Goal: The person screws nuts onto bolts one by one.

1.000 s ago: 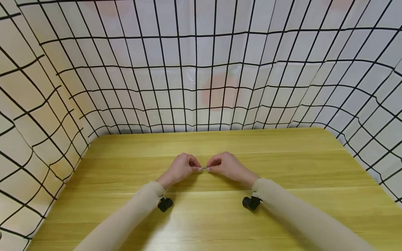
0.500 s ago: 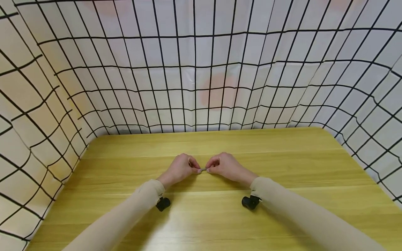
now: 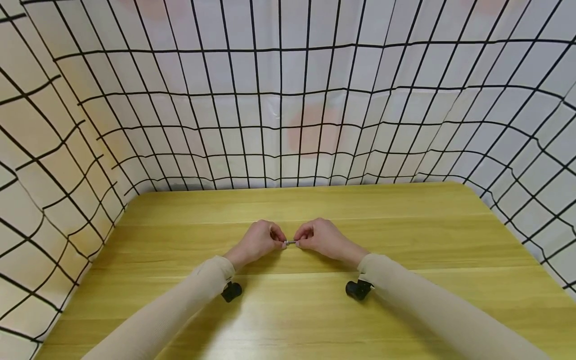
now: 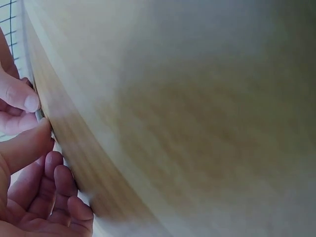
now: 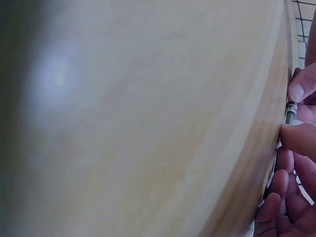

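Note:
Over the middle of the table, both hands meet at a small metal bolt [image 3: 292,242], held roughly level between them. My left hand [image 3: 260,241] pinches the nut [image 5: 292,106] at the bolt's left end between thumb and fingertips, partly covering it. From the other side my right hand [image 3: 325,239] grips the bolt's right end with thumb and forefinger; that end is hidden. In the right wrist view a short length of threaded shank [image 5: 289,118] shows between the two thumbs. The left wrist view catches only a sliver of metal.
A wooden table [image 3: 288,315] lies beneath the hands. Black wire mesh [image 3: 281,127] with pale sheeting behind it stands along the back and both sides. Each wrist carries a small black camera [image 3: 231,291].
Both hands have shifted very slightly to the left. The nut now shows at the left fingertips, where earlier only a thin length of metal was seen.

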The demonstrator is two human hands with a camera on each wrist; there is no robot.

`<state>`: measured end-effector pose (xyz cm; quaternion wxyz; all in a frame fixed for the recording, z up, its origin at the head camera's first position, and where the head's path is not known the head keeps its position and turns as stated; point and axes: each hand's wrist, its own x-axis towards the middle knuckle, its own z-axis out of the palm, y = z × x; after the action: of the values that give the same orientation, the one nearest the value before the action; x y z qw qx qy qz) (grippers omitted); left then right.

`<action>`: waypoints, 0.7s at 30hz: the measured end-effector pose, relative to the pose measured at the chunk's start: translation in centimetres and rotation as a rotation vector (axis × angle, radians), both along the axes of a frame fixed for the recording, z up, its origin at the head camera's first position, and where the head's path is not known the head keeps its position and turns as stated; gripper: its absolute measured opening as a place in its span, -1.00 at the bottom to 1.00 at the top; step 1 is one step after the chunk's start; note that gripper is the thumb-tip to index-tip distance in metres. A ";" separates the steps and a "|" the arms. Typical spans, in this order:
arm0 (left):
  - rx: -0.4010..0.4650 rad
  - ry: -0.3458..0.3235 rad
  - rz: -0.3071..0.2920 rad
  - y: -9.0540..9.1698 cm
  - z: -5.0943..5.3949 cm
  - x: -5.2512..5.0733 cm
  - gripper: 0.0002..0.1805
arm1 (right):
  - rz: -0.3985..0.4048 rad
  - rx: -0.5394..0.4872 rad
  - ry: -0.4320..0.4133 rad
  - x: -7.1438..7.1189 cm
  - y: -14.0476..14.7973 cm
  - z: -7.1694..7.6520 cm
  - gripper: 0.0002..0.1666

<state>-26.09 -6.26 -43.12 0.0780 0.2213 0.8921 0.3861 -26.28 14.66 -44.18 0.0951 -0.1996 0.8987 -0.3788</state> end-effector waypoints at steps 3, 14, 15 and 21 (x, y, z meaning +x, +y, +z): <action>0.004 -0.011 0.002 0.0 0.0 0.0 -0.94 | -0.002 0.002 -0.006 0.1 -0.1 0.1 -0.95; 0.019 -0.031 -0.012 -0.2 -0.1 0.0 -0.93 | 0.020 -0.010 -0.006 0.0 0.0 0.2 -0.93; 0.026 -0.036 -0.013 -0.3 0.0 0.0 -0.93 | 0.021 -0.017 -0.011 0.0 0.1 0.2 -0.92; 0.096 -0.101 0.001 -1.0 -0.1 -0.2 -0.93 | 0.017 -0.059 -0.031 0.1 0.6 0.5 -0.87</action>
<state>-26.29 -7.25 -43.26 0.1121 0.2045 0.8676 0.4393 -26.15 15.22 -43.69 0.1063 -0.2038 0.8839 -0.4073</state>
